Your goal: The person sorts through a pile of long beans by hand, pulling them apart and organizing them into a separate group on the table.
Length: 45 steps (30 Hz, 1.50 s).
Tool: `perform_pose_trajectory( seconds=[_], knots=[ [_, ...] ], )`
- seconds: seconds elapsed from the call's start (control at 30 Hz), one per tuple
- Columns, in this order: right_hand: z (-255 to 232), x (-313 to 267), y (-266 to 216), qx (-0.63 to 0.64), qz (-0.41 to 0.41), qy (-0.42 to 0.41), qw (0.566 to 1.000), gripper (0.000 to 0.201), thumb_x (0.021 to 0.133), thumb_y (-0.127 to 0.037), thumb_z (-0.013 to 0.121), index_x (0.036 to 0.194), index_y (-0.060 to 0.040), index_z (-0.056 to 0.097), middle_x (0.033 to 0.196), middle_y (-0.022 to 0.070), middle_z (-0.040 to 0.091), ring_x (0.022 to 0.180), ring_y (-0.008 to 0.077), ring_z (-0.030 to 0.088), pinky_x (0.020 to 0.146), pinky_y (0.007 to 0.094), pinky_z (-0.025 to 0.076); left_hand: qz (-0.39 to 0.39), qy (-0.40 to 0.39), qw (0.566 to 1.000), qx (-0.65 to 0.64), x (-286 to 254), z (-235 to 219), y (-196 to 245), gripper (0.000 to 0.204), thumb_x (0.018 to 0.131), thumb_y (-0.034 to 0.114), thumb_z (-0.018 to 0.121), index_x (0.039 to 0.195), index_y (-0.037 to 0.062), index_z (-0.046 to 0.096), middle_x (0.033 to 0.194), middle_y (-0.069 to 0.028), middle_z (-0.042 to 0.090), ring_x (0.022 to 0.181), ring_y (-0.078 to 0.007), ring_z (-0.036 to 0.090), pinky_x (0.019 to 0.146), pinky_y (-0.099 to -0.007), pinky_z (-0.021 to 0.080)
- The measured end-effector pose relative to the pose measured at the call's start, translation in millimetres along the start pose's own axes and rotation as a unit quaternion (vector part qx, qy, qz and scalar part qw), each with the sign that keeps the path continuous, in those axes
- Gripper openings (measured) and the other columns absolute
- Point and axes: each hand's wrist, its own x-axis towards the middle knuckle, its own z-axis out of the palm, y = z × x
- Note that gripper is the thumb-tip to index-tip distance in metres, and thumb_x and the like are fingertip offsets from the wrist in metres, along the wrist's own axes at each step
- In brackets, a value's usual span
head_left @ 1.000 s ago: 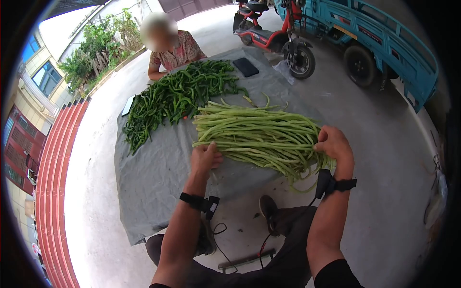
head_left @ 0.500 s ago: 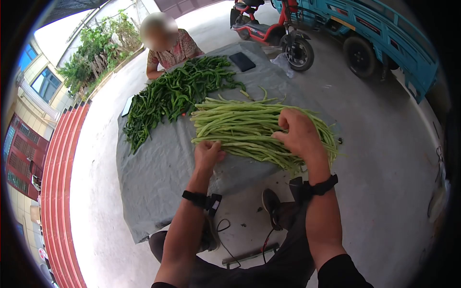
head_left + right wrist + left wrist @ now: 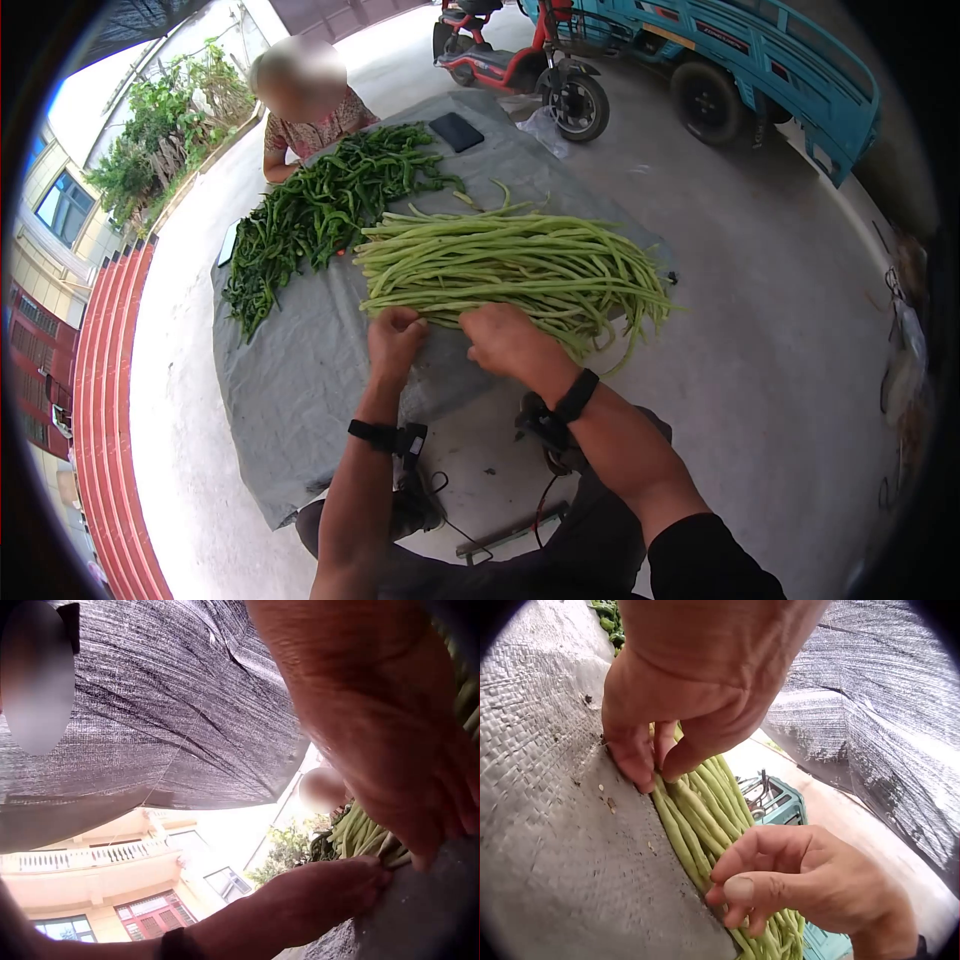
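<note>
Your left hand (image 3: 396, 335) and right hand (image 3: 508, 340) sit close together at the near edge of the pale green long-bean pile (image 3: 520, 265), each with fingertips curled, pinching bean ends; left wrist view shows both pinches clearly. Beans lie loose on the grey woven tarp (image 3: 300, 380). Beyond: dark green pepper heap (image 3: 320, 205), black flat tablet (image 3: 456, 131), seated person (image 3: 300, 105), red scooter (image 3: 520, 60), teal cart (image 3: 760, 60), seen in head view only.
</note>
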Motion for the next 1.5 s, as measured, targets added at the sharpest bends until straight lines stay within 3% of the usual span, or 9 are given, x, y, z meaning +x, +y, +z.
perform_pose_trajectory(
  seconds=[0.17, 0.47, 0.67, 0.77, 1.17, 1.27, 1.37, 1.47, 1.5],
  knots=[
    [14, -6, -1, 0.001, 0.007, 0.062, 0.998, 0.018, 0.09, -0.007, 0.069, 0.104, 0.0001, 0.077, 0.105, 0.0216, 0.075, 0.108, 0.0389, 0.073, 0.094, 0.0479, 0.059, 0.056, 0.002, 0.991, 0.118, 1, -8, -4, 0.024, 0.088, 0.006, 0.079, 0.107, -0.0018, 0.067, 0.094, -0.0065, 0.072, 0.085, -0.0166, 0.071, 0.076, -0.0318, 0.058],
    [-5, -3, 8, -0.011, 0.075, -0.061, 0.995, 0.017, 0.089, -0.003, 0.069, 0.102, 0.0013, 0.079, 0.11, 0.0252, 0.075, 0.104, 0.0416, 0.074, 0.09, 0.0491, 0.06, 0.18, -0.012, 0.942, 0.282, -8, -6, 14, 0.03, 0.08, 0.007, 0.082, 0.105, 0.0001, 0.066, 0.095, -0.0117, 0.072, 0.084, -0.0241, 0.073, 0.08, -0.037, 0.059],
    [-11, -9, 24, 0.001, 0.11, -0.023, 0.994, 0.024, 0.096, -0.018, 0.075, 0.111, 0.0014, 0.075, 0.112, 0.0238, 0.072, 0.11, 0.0438, 0.069, 0.094, 0.0524, 0.056, 0.272, -0.016, 0.885, 0.377, -12, -4, 19, 0.031, 0.082, 0.013, 0.084, 0.102, 0.0053, 0.062, 0.096, -0.0104, 0.064, 0.085, -0.0328, 0.068, 0.075, -0.0443, 0.054],
    [-14, -14, 20, 0.006, 0.127, 0.013, 0.992, 0.027, 0.098, -0.018, 0.073, 0.118, 0.001, 0.073, 0.123, 0.0232, 0.067, 0.118, 0.0436, 0.065, 0.099, 0.0523, 0.054, 0.252, -0.015, 0.883, 0.396, -9, 1, 13, 0.033, 0.084, 0.014, 0.083, 0.108, 0.0071, 0.061, 0.103, -0.0157, 0.064, 0.098, -0.0407, 0.067, 0.08, -0.05, 0.054],
    [13, -18, 23, -0.047, 0.107, 0.058, 0.991, 0.038, 0.099, -0.016, 0.072, 0.128, 0.0065, 0.065, 0.132, 0.0261, 0.058, 0.127, 0.0446, 0.057, 0.107, 0.0529, 0.05, 0.277, -0.071, 0.828, 0.483, 0, 3, 31, 0.027, 0.087, 0.022, 0.08, 0.1, 0.0058, 0.063, 0.1, -0.0138, 0.067, 0.094, -0.0396, 0.069, 0.078, -0.0498, 0.055],
    [12, -29, 18, 0.046, 0.121, 0.086, 0.988, 0.033, 0.094, -0.008, 0.068, 0.123, 0.0081, 0.065, 0.136, 0.0282, 0.053, 0.129, 0.0454, 0.054, 0.105, 0.0525, 0.052, 0.263, -0.106, 0.809, 0.515, 1, 3, 49, 0.033, 0.082, 0.024, 0.084, 0.098, 0.006, 0.061, 0.098, -0.0125, 0.067, 0.093, -0.0377, 0.069, 0.078, -0.0491, 0.055],
    [27, -36, 23, 0.101, 0.132, 0.152, 0.974, 0.032, 0.095, -0.01, 0.069, 0.121, 0.0082, 0.065, 0.133, 0.0275, 0.056, 0.122, 0.0453, 0.059, 0.101, 0.0516, 0.053, 0.326, -0.13, 0.809, 0.471, -1, 4, 78, 0.042, 0.076, 0.025, 0.088, 0.103, 0.0067, 0.061, 0.107, -0.0121, 0.068, 0.104, -0.0371, 0.067, 0.085, -0.0491, 0.054],
    [35, -34, 19, 0.315, 0.221, 0.204, 0.9, 0.028, 0.096, -0.011, 0.072, 0.117, 0.0063, 0.067, 0.122, 0.0209, 0.063, 0.113, 0.0367, 0.065, 0.098, 0.0464, 0.055, 0.441, -0.098, 0.795, 0.404, 24, 5, 93, 0.064, 0.071, 0.03, 0.093, 0.12, 0.0081, 0.06, 0.123, -0.0137, 0.065, 0.119, -0.0393, 0.061, 0.097, -0.0496, 0.05],
    [41, -32, 24, 0.448, 0.229, 0.192, 0.842, 0.028, 0.096, -0.012, 0.073, 0.117, 0.0056, 0.068, 0.119, 0.0181, 0.064, 0.11, 0.0332, 0.066, 0.098, 0.0443, 0.055, 0.442, -0.098, 0.8, 0.394, 33, 5, 98, 0.071, 0.071, 0.034, 0.093, 0.127, 0.0082, 0.058, 0.13, -0.0158, 0.062, 0.125, -0.041, 0.057, 0.102, -0.0502, 0.048]
  ],
)
